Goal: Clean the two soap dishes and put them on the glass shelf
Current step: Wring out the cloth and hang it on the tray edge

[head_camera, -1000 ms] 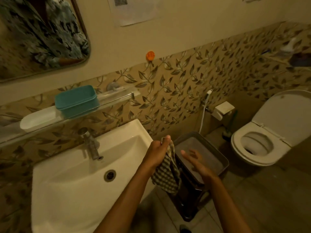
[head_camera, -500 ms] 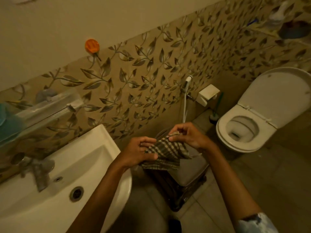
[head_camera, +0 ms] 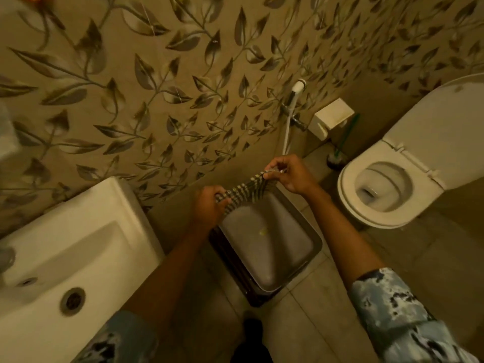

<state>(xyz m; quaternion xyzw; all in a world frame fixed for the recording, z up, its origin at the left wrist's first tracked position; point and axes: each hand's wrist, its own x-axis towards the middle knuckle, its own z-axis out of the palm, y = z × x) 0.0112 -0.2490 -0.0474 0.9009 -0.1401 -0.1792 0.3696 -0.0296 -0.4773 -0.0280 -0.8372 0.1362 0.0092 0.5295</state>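
Both of my hands hold a checked cloth (head_camera: 245, 192) stretched between them above a grey tray (head_camera: 272, 247) on a dark stand. My left hand (head_camera: 209, 209) grips the cloth's left end in a fist. My right hand (head_camera: 290, 174) pinches its right end with the fingertips. The soap dishes and the glass shelf are out of this view.
A white washbasin (head_camera: 70, 258) with a round drain (head_camera: 72, 301) fills the lower left. An open toilet (head_camera: 382, 189) stands at the right, with a spray hose (head_camera: 290, 113) and a white paper holder (head_camera: 332, 117) on the leaf-patterned wall. The floor is tiled.
The view has swung down and to the right, so the shelf with the teal and white dishes has left the frame. My right hand took hold of the cloth, and both hands pulled it out taut over the tray.
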